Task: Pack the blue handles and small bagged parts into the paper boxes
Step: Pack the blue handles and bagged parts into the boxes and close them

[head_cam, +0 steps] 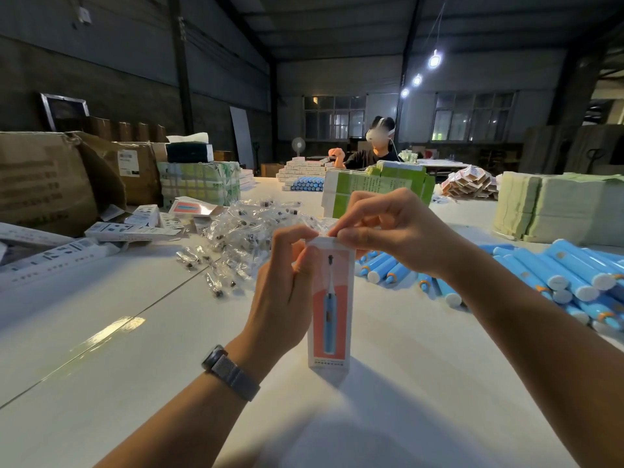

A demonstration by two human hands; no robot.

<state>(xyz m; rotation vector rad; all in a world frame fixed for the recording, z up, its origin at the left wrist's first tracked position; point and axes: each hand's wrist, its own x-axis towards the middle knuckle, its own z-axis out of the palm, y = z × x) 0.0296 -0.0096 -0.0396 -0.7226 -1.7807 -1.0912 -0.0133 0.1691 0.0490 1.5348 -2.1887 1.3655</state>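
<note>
Left of you the small bagged parts (243,238) lie heaped on the table (101,332). Your left hand (287,285) grips the upright paper box (331,305); your right hand (385,228) pinches its top, perhaps a bag. Blue handles (553,275) lie right.

Both hands raised (fingers curled, pinching): left hand (287,285), right hand (388,228).
</note>
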